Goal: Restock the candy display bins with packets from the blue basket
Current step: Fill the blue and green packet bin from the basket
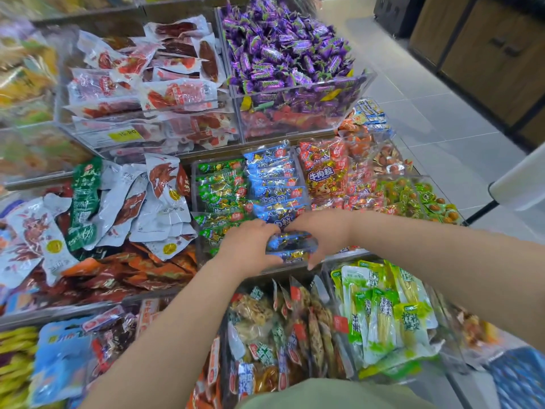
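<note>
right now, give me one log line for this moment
phase: restocking | left hand: grips blue packets | right hand: grips same packets | where: near end of blue row in clear bin

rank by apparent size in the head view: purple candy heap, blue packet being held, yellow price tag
1. purple candy heap
2. blue packet, nearer the camera, which flatters it
3. yellow price tag

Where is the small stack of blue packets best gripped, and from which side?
By its two ends, from left and right at once: the blue packets lie flat and loose, so the left hand and right hand squeezing inward should keep them together.
</note>
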A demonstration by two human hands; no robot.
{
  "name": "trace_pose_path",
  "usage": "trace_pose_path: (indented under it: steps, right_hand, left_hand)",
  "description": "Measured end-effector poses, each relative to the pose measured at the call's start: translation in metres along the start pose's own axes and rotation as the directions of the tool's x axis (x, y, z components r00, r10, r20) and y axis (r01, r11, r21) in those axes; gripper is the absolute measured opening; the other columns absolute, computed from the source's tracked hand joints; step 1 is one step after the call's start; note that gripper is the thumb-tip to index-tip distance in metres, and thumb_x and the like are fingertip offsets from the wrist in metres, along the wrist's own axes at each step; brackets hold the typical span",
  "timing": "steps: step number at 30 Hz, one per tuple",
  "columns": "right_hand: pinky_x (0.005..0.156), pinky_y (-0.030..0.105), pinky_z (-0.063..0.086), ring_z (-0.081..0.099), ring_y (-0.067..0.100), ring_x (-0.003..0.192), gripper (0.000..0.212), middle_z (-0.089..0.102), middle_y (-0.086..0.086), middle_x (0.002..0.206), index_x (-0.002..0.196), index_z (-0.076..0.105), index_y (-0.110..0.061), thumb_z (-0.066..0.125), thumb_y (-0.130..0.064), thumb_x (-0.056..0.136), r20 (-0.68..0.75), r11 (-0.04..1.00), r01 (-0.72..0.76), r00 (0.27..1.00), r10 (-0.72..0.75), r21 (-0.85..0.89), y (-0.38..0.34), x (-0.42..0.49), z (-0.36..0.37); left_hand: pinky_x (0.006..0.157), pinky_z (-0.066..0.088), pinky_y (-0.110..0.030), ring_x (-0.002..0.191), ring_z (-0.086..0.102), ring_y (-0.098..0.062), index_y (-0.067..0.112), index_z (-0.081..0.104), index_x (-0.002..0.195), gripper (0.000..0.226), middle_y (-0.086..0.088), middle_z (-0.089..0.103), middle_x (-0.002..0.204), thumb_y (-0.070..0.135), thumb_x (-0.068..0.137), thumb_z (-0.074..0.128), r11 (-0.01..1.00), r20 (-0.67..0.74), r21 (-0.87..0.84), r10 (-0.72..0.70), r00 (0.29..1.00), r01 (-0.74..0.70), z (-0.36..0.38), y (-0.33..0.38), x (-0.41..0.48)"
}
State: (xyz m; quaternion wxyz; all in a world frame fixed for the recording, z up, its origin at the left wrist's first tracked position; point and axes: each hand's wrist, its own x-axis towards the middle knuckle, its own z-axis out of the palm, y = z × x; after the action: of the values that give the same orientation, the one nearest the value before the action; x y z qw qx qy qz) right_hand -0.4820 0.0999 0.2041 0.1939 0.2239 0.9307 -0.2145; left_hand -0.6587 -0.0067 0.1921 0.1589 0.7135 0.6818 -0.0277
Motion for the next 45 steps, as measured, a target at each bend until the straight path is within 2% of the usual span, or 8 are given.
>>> trace_pose_path:
  steps: [5,12,17,22,30,36,42,45]
  right_hand:
    - [0.083,0.039,0.05,0.055,0.024,0.109,0.04,0.057,0.002,0.122,0.125,0.048,-0.019,0.057,-0.037,0.091,-0.149,0.974,-0.162,0.979,0.139,-0.156,-0.001,0.012,0.005]
    - [0.069,0.03,0.039,0.055,0.027,0.11,0.046,0.057,0.003,0.123,0.131,0.046,-0.021,0.058,-0.037,0.09,-0.096,0.96,-0.162,0.985,0.144,-0.229,0.0,0.011,0.001]
    - [0.107,0.04,0.032,0.028,0.027,0.131,0.088,0.028,0.007,0.144,0.14,0.032,-0.018,0.075,-0.049,0.069,-0.442,0.964,-0.209,0.889,0.118,-0.165,0.006,0.001,0.012]
    - [0.113,0.03,0.02,0.016,0.02,0.143,0.084,0.006,-0.001,0.159,0.151,0.009,-0.019,0.059,-0.044,0.088,-0.247,0.98,-0.181,0.957,0.155,-0.086,0.012,0.005,0.025]
    - [0.112,0.03,0.024,0.018,0.015,0.142,0.081,0.01,-0.002,0.158,0.149,0.022,-0.022,0.068,-0.036,0.083,-0.333,0.949,-0.168,0.908,0.254,0.266,0.005,-0.017,0.027]
    - [0.075,0.026,0.044,0.058,0.019,0.094,0.025,0.061,-0.002,0.106,0.111,0.064,-0.013,0.061,-0.025,0.09,-0.367,0.618,-0.218,0.64,0.675,0.755,0.01,-0.067,0.078]
    - [0.07,0.035,0.052,0.063,0.025,0.081,0.007,0.068,0.013,0.09,0.091,0.065,-0.013,0.059,-0.014,0.089,-0.148,0.292,-0.19,0.543,0.827,0.937,0.032,-0.156,0.168]
    - [0.058,0.025,0.046,0.061,0.02,0.077,0.014,0.066,0.008,0.084,0.096,0.068,-0.011,0.059,-0.019,0.089,-0.055,0.198,-0.235,0.505,0.861,0.951,0.05,-0.215,0.21]
  left_hand:
    - [0.093,0.048,-0.038,0.117,0.052,-0.022,0.029,0.05,0.135,0.051,-0.002,0.055,0.128,0.045,0.088,0.061,0.988,-0.089,-0.116,-0.114,0.989,0.104,0.008,-0.01,0.014]
    - [0.095,0.043,-0.037,0.119,0.045,-0.025,0.017,0.05,0.132,0.073,-0.004,0.048,0.126,0.052,0.073,0.074,0.998,-0.285,-0.057,-0.019,0.958,0.003,0.013,-0.013,0.002]
    - [0.119,0.017,-0.036,0.147,0.007,-0.021,0.012,0.015,0.152,0.091,-0.003,0.014,0.159,0.057,0.085,0.057,0.991,-0.193,0.129,0.054,0.98,-0.029,0.012,-0.015,0.008]
    - [0.117,0.012,-0.03,0.147,0.007,-0.016,0.013,0.022,0.151,0.082,-0.003,0.016,0.159,0.053,0.087,0.056,0.999,-0.104,0.032,0.021,0.994,-0.018,0.016,-0.019,0.009]
    - [0.111,0.026,-0.033,0.138,0.031,-0.02,0.019,0.044,0.142,0.073,-0.003,0.039,0.148,0.054,0.081,0.066,0.98,-0.174,-0.198,-0.026,0.984,-0.009,-0.007,-0.01,0.003]
    - [0.088,0.042,-0.034,0.102,0.058,-0.021,0.019,0.069,0.103,0.021,0.0,0.065,0.104,0.029,0.09,0.055,0.942,-0.312,-0.331,-0.055,0.948,-0.054,0.0,0.064,-0.004]
    - [0.106,0.012,-0.062,0.109,0.047,-0.022,0.023,0.068,0.088,0.016,0.003,0.062,0.096,0.027,0.086,0.053,0.995,-0.337,0.015,-0.09,0.937,0.101,0.037,0.17,-0.004]
    - [0.091,0.042,-0.041,0.097,0.058,-0.028,0.016,0.07,0.087,0.02,-0.006,0.067,0.092,0.024,0.084,0.051,0.986,-0.214,-0.164,-0.023,0.977,-0.013,0.059,0.234,-0.001]
